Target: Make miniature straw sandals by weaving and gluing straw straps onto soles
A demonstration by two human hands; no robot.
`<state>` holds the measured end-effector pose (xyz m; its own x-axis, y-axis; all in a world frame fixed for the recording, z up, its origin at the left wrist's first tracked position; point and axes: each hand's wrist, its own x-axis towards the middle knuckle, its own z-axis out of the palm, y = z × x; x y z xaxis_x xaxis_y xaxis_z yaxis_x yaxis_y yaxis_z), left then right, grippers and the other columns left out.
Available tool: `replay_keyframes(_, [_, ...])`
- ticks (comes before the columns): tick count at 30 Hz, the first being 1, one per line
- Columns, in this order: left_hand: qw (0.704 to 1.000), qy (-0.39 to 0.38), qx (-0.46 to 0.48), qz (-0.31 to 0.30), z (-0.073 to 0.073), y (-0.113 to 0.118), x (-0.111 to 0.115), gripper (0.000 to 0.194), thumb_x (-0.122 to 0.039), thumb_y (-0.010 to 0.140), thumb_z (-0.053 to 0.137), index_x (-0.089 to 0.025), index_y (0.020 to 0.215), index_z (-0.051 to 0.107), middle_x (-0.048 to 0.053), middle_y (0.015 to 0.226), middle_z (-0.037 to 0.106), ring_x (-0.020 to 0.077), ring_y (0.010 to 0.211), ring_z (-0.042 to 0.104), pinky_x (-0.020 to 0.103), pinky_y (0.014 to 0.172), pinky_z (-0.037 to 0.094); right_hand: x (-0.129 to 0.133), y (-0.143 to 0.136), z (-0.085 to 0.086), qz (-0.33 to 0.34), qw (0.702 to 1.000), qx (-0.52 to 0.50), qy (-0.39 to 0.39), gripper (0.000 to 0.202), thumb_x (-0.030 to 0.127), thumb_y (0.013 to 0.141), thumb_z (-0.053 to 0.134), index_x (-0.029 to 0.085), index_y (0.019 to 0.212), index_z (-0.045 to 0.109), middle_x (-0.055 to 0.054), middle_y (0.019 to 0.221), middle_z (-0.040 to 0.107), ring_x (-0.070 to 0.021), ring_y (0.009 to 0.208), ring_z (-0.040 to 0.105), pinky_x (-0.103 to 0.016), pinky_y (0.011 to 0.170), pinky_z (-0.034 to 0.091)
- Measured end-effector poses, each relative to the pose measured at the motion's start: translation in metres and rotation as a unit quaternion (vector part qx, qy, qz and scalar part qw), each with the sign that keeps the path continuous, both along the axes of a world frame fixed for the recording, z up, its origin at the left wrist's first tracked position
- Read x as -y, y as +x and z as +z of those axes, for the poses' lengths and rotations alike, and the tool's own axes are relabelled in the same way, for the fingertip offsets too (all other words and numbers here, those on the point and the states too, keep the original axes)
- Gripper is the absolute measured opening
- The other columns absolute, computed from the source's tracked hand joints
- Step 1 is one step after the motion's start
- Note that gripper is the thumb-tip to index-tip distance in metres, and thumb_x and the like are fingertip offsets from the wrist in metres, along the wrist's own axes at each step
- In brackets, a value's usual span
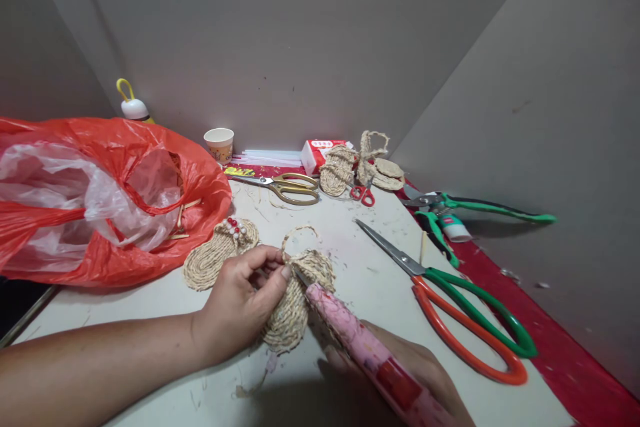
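My left hand pinches the upper edge of a small woven straw slipper between thumb and fingers. A thin straw cord curls up in a loop above that grip. From the right, my right hand is wrapped around a pink hot glue gun, its fingers partly hidden behind the body. The gun's metal nozzle points at the slipper close to my left thumb; whether it touches cannot be made out. Left of my hand lies another straw slipper with red and white beads on it.
Large scissors with orange and green handles lie at right, beyond them green-handled pruning shears. A red plastic bag fills the left. Behind are gold-handled scissors, a paper cup, glue sticks, a tissue pack and woven pieces.
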<state>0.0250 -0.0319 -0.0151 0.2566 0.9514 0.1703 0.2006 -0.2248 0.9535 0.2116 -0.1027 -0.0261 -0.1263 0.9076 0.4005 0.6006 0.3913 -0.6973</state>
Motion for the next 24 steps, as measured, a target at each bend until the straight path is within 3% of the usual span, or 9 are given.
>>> replay_keyframes(9, [0.999,-0.017,0.035,-0.014,0.0013,0.0002,0.0002,0.011,-0.025,0.088,0.054,-0.017,0.094,0.057,-0.001,0.073,0.059,0.0094,0.062,0.051,0.021,0.057,0.04,0.0014,0.0015,0.0005,-0.004,0.997,-0.046,-0.058,0.022,0.039,0.083,0.058,0.025,0.079,0.074,-0.001,0.058,0.067,-0.0215,0.065,0.07,-0.021,0.044,0.05])
replay_keyframes(18, [0.998,0.032,-0.019,-0.048,-0.0042,-0.0038,-0.0022,0.004,-0.022,0.091,0.049,-0.019,0.088,0.05,-0.004,0.07,0.048,0.0095,0.063,0.044,0.023,0.06,0.037,-0.0001,-0.0016,0.0086,-0.036,0.992,-0.029,-0.122,0.027,0.043,0.08,0.057,0.026,0.065,0.072,0.001,0.054,0.065,-0.0162,0.045,0.06,-0.022,0.043,0.048])
replay_keyframes(24, [0.996,0.048,-0.04,-0.056,-0.0046,-0.0053,-0.0026,0.004,-0.02,0.091,0.047,-0.019,0.088,0.049,-0.004,0.07,0.046,0.0098,0.063,0.043,0.023,0.06,0.037,-0.0038,-0.0062,0.0017,-0.052,0.99,-0.065,-0.111,0.032,0.044,0.078,0.058,0.023,0.055,0.067,0.0,0.047,0.057,-0.0156,0.04,0.052,-0.025,0.04,0.042])
